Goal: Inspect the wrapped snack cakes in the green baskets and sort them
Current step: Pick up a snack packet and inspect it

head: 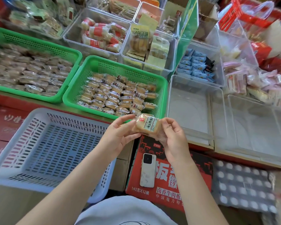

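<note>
In the head view, one wrapped snack cake (146,125) is held up between the left hand (120,135) and the right hand (172,137), pinched at opposite wrapper edges just in front of the nearer green basket (164,88). It is judged light, soft and crushable, its film slippery; the sealed ends are best gripped. A white basket (39,114) and clear bins (172,88) are set close around, and a phone (147,170) lies on the red carton (199,161) below.

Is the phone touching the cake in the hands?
Apart. The head view shows the phone lying flat on the red box, with box showing between it and the cake.
</note>
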`<state>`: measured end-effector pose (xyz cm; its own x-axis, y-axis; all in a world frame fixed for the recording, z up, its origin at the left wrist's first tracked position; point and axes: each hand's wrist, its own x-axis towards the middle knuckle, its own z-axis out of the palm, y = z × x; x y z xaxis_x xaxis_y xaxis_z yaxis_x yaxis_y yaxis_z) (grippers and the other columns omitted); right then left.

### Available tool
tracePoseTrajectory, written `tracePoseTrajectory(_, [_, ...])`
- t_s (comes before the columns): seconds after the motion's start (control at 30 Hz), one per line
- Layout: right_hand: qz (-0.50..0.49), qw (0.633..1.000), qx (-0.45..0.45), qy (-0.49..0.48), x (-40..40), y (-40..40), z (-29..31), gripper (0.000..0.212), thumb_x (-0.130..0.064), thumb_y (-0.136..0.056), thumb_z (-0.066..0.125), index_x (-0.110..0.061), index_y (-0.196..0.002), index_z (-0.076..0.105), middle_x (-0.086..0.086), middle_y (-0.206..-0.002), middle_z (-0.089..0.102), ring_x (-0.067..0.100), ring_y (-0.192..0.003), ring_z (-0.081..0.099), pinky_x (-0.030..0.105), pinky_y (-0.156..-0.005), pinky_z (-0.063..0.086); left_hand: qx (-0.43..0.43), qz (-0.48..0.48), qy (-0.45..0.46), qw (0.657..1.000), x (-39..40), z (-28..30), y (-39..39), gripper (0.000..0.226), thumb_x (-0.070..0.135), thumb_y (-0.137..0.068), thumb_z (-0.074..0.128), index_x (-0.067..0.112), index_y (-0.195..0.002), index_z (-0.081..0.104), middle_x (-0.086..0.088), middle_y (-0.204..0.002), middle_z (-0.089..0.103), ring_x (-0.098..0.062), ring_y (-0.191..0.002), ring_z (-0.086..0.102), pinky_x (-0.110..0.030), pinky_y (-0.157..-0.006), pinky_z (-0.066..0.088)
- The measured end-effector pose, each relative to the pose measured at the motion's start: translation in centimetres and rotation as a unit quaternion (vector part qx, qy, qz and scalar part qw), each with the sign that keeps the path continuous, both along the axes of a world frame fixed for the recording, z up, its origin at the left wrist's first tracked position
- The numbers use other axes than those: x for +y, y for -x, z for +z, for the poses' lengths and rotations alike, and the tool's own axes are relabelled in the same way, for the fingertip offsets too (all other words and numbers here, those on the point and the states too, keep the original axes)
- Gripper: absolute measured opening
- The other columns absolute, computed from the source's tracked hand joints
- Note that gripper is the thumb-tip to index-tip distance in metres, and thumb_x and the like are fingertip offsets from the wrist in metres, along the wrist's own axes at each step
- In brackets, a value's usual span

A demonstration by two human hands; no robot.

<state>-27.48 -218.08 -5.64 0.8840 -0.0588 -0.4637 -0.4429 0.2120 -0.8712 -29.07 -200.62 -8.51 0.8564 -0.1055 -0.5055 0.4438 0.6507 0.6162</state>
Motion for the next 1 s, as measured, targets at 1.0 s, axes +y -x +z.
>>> tracePoseTrajectory(1.0, [0.074, 0.967, -0.092, 0.224, 1.3, 1.3, -0.9, 0.011, -0.029, -0.093, 0.068, -0.025, -0.084, 0.068, -0.005, -0.101, 0.073, 0.017, -0.104, 0.067, 0.04, -0.094, 0.055, -0.125, -0.057, -0.388, 0.911, 3.7, 0.7, 1.3, 0.017, 0.046, -0.08, 0.074, 0.035, -0.068, 0.069, 0.003, -0.103, 0.067, -0.019, -0.095, 0.064, -0.04, -0.089, 0.051])
